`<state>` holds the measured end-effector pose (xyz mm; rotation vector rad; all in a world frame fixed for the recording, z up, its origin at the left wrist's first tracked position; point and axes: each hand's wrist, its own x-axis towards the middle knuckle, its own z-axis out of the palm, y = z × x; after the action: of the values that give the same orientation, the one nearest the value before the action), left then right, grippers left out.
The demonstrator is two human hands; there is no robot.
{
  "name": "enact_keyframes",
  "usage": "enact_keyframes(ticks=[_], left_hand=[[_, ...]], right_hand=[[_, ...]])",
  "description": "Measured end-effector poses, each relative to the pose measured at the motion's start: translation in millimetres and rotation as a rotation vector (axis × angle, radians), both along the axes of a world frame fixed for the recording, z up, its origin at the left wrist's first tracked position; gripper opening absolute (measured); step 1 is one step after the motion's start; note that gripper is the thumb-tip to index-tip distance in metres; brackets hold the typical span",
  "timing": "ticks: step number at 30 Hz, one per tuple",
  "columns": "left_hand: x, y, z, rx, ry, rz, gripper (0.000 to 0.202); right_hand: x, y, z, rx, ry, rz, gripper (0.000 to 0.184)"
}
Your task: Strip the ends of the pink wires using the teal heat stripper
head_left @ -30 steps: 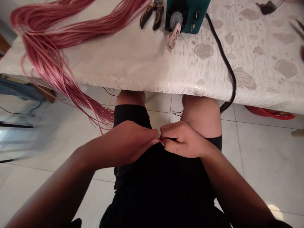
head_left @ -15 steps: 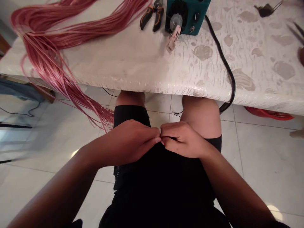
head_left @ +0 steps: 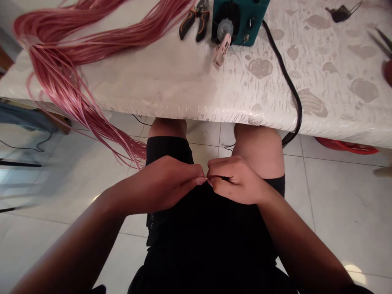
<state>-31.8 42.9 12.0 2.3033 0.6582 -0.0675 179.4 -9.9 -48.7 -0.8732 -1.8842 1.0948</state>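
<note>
My left hand (head_left: pixel 171 179) and my right hand (head_left: pixel 234 179) meet above my lap, both closed in a pinch. A tiny stretch of thin, copper-coloured wire (head_left: pixel 207 179) shows between the fingertips; the rest of it is hidden in the fingers. A long bundle of pink wires (head_left: pixel 85 94) lies in a loop on the table and hangs over its edge toward my left thigh, ending near my left wrist. Whether the piece in my fingers belongs to that bundle, I cannot tell.
On the covered table (head_left: pixel 171 85) lie orange-and-black pliers (head_left: pixel 196 22) beside a teal machine (head_left: pixel 239 22) with a pale clip (head_left: pixel 222 51) on its front. A thick black cable (head_left: pixel 288 77) drops over the edge. A red basin-like item (head_left: pixel 346 146) is on the floor.
My fingertips have drawn slightly apart, my left hand shifting a little left, so a short bit of wire now shows between them.
</note>
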Motion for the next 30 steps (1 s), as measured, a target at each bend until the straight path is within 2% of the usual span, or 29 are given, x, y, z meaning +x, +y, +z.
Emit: enact_keyframes(ticks=[8,11,18,21,25,30], left_hand=[[-0.5,-3.2,-0.7,0.152,0.023,-0.004,0.029],[1.8,-4.0,-0.1,0.166,0.058,-0.050,0.031],[8.4,-4.9,-0.6,0.187,0.203,-0.125,0.032],[7.9,-5.2,0.4,0.179,0.218,-0.121,0.033],[6.4,-4.2,2.0,0.209,0.212,-0.125,0.031],[7.0,-4.1,-0.3,0.259,0.266,-0.130,0.029]], right_hand=[[0.2,-1.3,4.0,-0.107,-0.116,-0.028,0.012],[-0.9,-0.7,4.1,-0.113,-0.170,-0.012,0.008],[-0.8,0.2,-0.3,-0.080,-0.213,0.068,0.023],[-2.3,-0.1,-1.3,-0.092,-0.229,0.079,0.023],[-5.1,0.5,0.0,-0.122,-0.291,0.016,0.012],[-6.4,0.6,-0.9,-0.139,-0.345,0.083,0.017]])
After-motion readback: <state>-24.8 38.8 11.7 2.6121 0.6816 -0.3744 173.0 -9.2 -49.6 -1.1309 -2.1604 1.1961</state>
